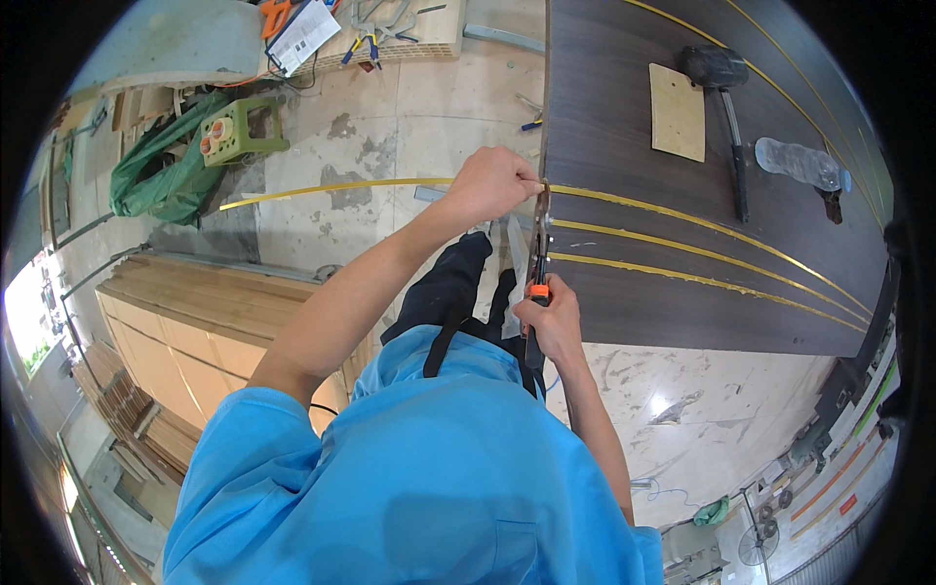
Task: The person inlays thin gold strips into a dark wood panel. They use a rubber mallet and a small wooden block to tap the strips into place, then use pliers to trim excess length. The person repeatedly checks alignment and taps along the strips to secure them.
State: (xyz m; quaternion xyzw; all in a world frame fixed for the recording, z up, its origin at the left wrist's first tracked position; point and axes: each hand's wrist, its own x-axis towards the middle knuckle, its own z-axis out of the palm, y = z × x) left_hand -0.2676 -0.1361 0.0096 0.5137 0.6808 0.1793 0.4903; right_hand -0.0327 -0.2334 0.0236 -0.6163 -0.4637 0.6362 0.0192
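My left hand (490, 183) is closed, with thumb and fingertips pinched on a thin gold strip (331, 185). The strip lies across a dark wood-look board (624, 127) and sticks out past its left edge, above the floor. At that edge, my right hand (554, 320) grips a pair of snips (541, 229) with black and orange handles. The jaws point away from me and meet the strip beside my left fingertips; whether they are closed through it is hard to make out. Two more gold strips (663, 242) run along the board, nearer me.
On the board lie a black-headed mallet (715, 66), a tan rectangular plate (677, 112) and a clear plastic bottle (798, 163). Leftward are a green stool (244, 132), a green cloth (166, 175) and stacked wood panels (195, 331). Pliers (372, 44) rest on a far bench.
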